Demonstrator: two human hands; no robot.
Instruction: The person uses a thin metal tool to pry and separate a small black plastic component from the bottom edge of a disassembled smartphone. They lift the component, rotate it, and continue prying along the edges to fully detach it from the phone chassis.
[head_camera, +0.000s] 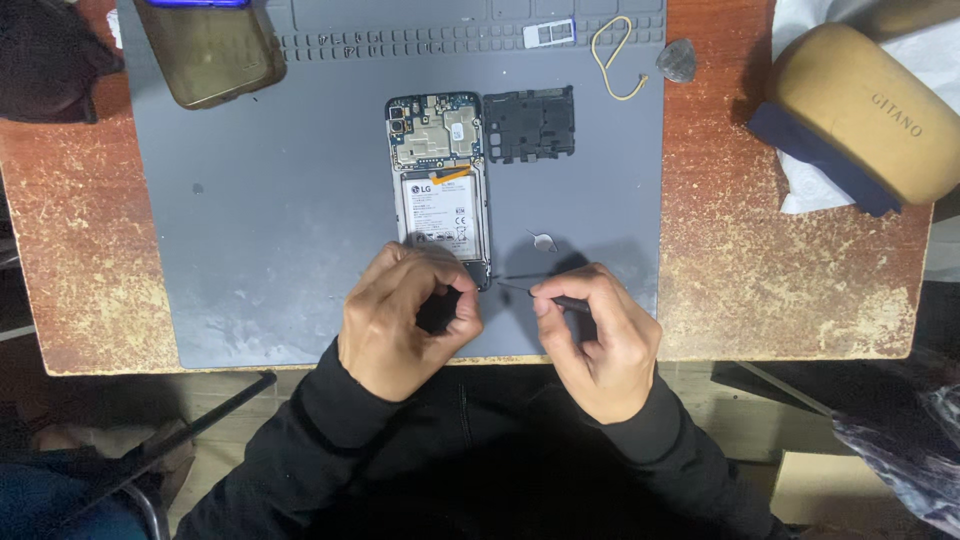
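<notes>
The left hand (405, 318), low in the middle of the frame, is curled with thumb and fingers closed around the bottom end of an opened smartphone (440, 185), pinning it to the mat; its wrist runs down into a black sleeve (330, 410). Just to its right, the right hand (600, 335) is bent at the knuckles, thumb and forefinger pinched on a thin dark tool (545, 295) whose fine tip points left toward the phone's lower corner, close to it; whether it touches cannot be told. The smartphone lies upright in the centre of the frame, its back cover off, showing a pale battery with a small orange strip above it and a metal-shielded circuit board at the top. Just right of the board lies a black plastic inner frame (529, 124), apart from the phone. A tiny metal piece (543, 240) lies above the right hand. All rests on a smooth grey work mat (270, 220) with ridged compartments along its top edge; bare mat lies wide to the left of the hands. On the mat's upper part are a translucent brownish phone case (210, 50), a tan rubber band (613, 58) and a grey triangular pick (677, 60). Worn, speckled reddish wood table (760, 260) frames the mat; a tan rounded case (865, 110) sits at upper right.
</notes>
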